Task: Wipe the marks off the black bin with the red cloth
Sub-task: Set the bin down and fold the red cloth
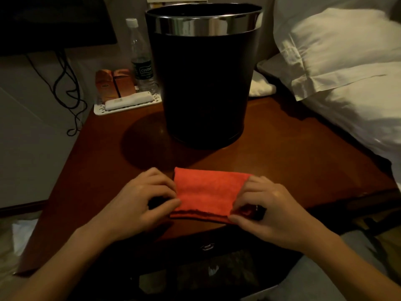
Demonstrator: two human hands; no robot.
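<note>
Red folded microfibre cloth point(207, 195) flat on brown wooden table point(282, 153), long axis left-right. Left hand point(141, 196), right hand point(268, 205) pinch opposite ends. Black cylindrical chrome-rimmed bin point(205, 83) upright, directly beyond cloth, apart, equidistant from hands.

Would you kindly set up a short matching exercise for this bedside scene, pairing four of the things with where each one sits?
Things:
1. red cloth
2. black bin
3. water bottle
4. remote control

Places:
A. lying on the white tray at the table's far left corner
B. standing upright in the middle of the wooden table
C. folded flat at the near edge, between the left hand and right hand
D. standing behind the tray, just left of the bin

Pairs: 1-C, 2-B, 3-D, 4-A
</note>
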